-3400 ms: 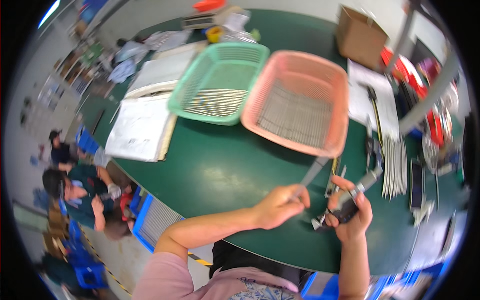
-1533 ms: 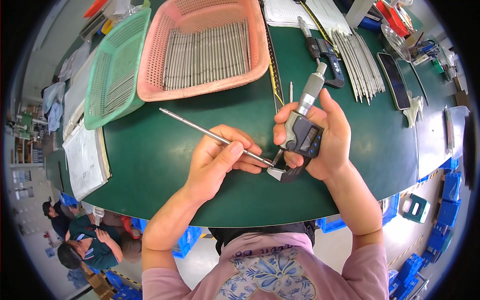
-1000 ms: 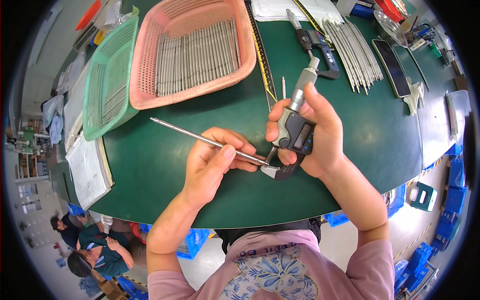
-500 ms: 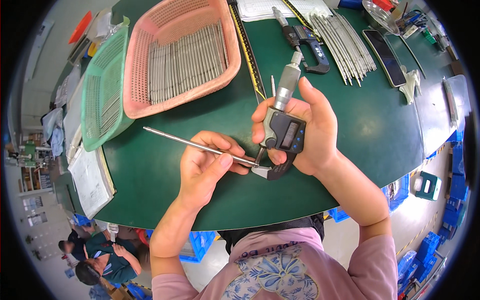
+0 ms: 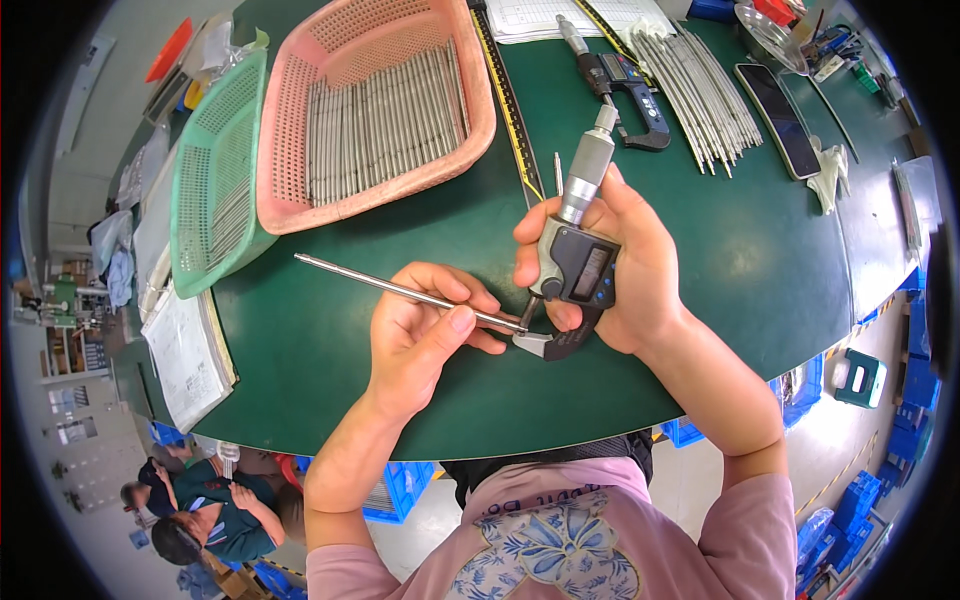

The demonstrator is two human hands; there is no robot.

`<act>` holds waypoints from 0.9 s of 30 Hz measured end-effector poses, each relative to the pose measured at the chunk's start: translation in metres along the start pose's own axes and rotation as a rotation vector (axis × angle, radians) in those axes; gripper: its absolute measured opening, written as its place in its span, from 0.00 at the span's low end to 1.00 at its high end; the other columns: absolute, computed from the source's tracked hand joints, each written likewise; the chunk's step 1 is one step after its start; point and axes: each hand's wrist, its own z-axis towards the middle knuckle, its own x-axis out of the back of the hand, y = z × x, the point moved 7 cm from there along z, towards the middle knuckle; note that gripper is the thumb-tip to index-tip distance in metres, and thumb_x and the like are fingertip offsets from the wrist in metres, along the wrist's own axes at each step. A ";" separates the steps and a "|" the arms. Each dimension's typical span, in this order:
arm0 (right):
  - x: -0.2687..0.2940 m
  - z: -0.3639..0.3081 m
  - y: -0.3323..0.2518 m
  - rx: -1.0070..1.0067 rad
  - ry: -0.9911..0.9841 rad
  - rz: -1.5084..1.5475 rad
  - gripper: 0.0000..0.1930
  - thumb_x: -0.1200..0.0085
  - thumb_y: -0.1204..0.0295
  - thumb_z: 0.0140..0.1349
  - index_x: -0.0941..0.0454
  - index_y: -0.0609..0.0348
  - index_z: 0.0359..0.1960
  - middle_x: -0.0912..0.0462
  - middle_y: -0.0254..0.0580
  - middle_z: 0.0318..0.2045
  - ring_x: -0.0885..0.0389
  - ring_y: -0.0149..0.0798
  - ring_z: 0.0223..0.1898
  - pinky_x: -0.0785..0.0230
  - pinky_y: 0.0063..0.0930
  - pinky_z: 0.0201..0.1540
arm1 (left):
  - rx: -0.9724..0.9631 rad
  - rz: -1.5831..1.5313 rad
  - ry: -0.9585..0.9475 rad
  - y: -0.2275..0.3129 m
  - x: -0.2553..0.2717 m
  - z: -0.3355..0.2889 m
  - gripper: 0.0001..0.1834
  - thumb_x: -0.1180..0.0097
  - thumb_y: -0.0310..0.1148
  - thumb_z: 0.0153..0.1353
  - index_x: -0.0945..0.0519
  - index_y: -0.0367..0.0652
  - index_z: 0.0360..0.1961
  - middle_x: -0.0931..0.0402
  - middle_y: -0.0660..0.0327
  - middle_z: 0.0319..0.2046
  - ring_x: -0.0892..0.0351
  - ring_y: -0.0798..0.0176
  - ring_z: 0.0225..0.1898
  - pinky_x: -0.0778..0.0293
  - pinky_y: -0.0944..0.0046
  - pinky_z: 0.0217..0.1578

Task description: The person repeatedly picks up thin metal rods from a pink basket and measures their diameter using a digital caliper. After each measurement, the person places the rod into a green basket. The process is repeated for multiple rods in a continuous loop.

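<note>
My left hand (image 5: 425,335) pinches a thin steel rod (image 5: 375,279) between thumb and fingers. The rod slants from upper left down to its right end, which sits between the jaws of a digital micrometer (image 5: 572,262). My right hand (image 5: 640,260) is wrapped round the micrometer's dark body, its thimble pointing up and its screen facing me. Whether both jaws touch the rod is too small to tell. Beyond my left hand stands a pink plastic basket (image 5: 278,190) holding many similar rods. Left of it is a green basket (image 5: 185,235) with more rods.
A second digital micrometer (image 5: 640,105) lies at the back, beside a row of loose rods (image 5: 695,100) and a phone (image 5: 778,120). A yellow-marked scale strip (image 5: 508,100) runs along the pink basket. Papers (image 5: 190,365) lie at the table's left edge. Two people (image 5: 225,510) are at lower left.
The whole view has shifted slightly, with the table things a little further right. My hands keep the same hold, and the rod's end stays between the micrometer's jaws.
</note>
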 end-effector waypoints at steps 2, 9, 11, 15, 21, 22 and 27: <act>0.001 0.000 0.000 -0.004 -0.016 -0.009 0.31 0.74 0.45 0.60 0.29 0.64 0.30 0.25 0.44 0.19 0.33 0.31 0.10 0.40 0.20 0.13 | 0.005 -0.004 -0.003 0.000 0.000 0.000 0.09 0.50 0.23 0.55 0.36 0.36 0.36 0.29 0.51 0.35 0.24 0.60 0.35 0.21 0.63 0.31; 0.003 0.001 0.001 -0.013 0.006 -0.012 0.33 0.69 0.41 0.57 0.28 0.64 0.28 0.25 0.43 0.18 0.34 0.30 0.10 0.41 0.19 0.13 | 0.014 -0.038 -0.025 -0.002 -0.006 -0.001 0.12 0.50 0.22 0.54 0.36 0.36 0.39 0.30 0.52 0.37 0.25 0.60 0.38 0.22 0.62 0.34; 0.003 0.000 -0.001 0.019 -0.030 -0.002 0.33 0.69 0.41 0.57 0.28 0.64 0.27 0.25 0.43 0.18 0.34 0.30 0.10 0.41 0.19 0.13 | 0.064 -0.070 -0.026 -0.007 -0.008 -0.001 0.13 0.50 0.22 0.54 0.36 0.36 0.41 0.31 0.53 0.38 0.25 0.61 0.38 0.23 0.62 0.36; -0.001 -0.001 -0.005 0.079 -0.068 -0.050 0.32 0.67 0.42 0.56 0.28 0.64 0.27 0.25 0.42 0.18 0.34 0.29 0.10 0.41 0.19 0.13 | 0.011 0.035 -0.043 -0.010 -0.010 -0.003 0.12 0.48 0.23 0.55 0.34 0.35 0.40 0.31 0.54 0.37 0.26 0.65 0.36 0.25 0.65 0.35; -0.002 -0.004 -0.005 0.127 -0.064 -0.174 0.32 0.67 0.43 0.59 0.28 0.65 0.29 0.24 0.42 0.19 0.34 0.28 0.09 0.39 0.19 0.14 | 0.029 0.159 0.019 -0.013 -0.006 -0.004 0.08 0.46 0.25 0.55 0.30 0.35 0.34 0.28 0.58 0.31 0.27 0.68 0.31 0.29 0.70 0.33; -0.003 -0.004 -0.005 0.128 -0.054 -0.179 0.32 0.68 0.43 0.59 0.28 0.65 0.29 0.24 0.42 0.19 0.34 0.28 0.09 0.39 0.19 0.14 | 0.027 0.165 0.029 -0.012 -0.005 -0.004 0.07 0.46 0.25 0.55 0.30 0.35 0.33 0.27 0.58 0.30 0.27 0.68 0.30 0.29 0.70 0.33; 0.001 -0.001 -0.001 0.071 0.004 -0.116 0.31 0.72 0.45 0.62 0.28 0.66 0.30 0.24 0.43 0.19 0.35 0.29 0.08 0.39 0.21 0.14 | 0.047 0.161 0.033 -0.015 -0.002 -0.005 0.07 0.47 0.26 0.55 0.30 0.35 0.33 0.27 0.58 0.30 0.27 0.69 0.30 0.29 0.70 0.33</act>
